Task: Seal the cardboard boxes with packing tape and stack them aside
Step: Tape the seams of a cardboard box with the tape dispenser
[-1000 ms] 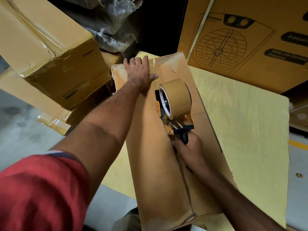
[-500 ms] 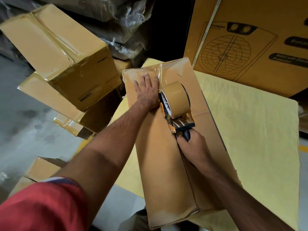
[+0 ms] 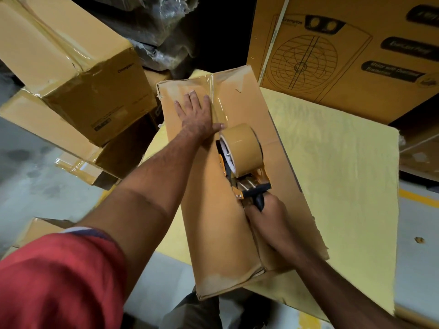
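1. The long cardboard box (image 3: 213, 210) lies flat on a pale yellow sheet (image 3: 332, 174) covering the worktop, its far end pointing away from the person. Its top is plain brown, scuffed pale at both ends, with a glossy strip of tape (image 3: 217, 100) running down the seam from the far edge.
2. The tape dispenser (image 3: 242, 160) sits on the box's seam near its middle, carrying a fat tan roll; the right hand (image 3: 268, 217) has its grip wrapped around the black handle, just on the near side of the roll.
3. The left hand (image 3: 197, 115) lies flat on the box's far half, fingers spread and straight, pressing on the cardboard beside the tape, thumb tip near the roll.
4. Left of the box, sealed cartons (image 3: 78, 74) are piled at a tilt on the grey concrete floor (image 3: 35, 186). Beyond the box's far right corner stands a large printed carton (image 3: 356, 55) with a fan drawing; plastic-wrapped bundles (image 3: 161, 27) sit behind.
5. Compared with half a second ago, the dispenser has been drawn nearer along the seam, leaving more tape laid, and the left hand has spread flatter.
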A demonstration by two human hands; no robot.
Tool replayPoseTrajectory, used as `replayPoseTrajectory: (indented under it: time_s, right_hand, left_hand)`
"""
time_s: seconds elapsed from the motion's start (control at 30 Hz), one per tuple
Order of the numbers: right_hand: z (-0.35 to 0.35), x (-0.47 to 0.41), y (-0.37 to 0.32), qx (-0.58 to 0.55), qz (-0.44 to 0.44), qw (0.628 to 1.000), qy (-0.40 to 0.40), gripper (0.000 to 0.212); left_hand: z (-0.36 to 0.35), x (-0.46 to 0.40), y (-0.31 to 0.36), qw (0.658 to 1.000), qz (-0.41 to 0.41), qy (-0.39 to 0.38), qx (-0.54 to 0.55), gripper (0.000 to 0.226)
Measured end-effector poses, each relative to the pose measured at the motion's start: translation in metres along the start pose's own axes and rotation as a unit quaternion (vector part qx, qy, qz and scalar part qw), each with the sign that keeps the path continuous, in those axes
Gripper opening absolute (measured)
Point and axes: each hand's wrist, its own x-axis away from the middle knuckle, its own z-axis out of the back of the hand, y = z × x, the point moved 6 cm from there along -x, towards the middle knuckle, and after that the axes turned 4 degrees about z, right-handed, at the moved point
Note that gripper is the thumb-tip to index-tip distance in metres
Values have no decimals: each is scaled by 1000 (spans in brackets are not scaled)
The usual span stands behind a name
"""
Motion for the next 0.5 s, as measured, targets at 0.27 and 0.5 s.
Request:
replayPoseTrajectory:
  time_s: [0.27, 0.5]
  right_hand:
    - [8, 11, 3, 0, -1, 1000, 15, 19]
    - [10, 20, 4, 25, -1, 1000, 1, 14]
  left_hand:
    - [-7, 34, 8, 1000, -13, -4, 9, 103]
    - [-31, 82, 14, 998, -47, -21, -24, 90]
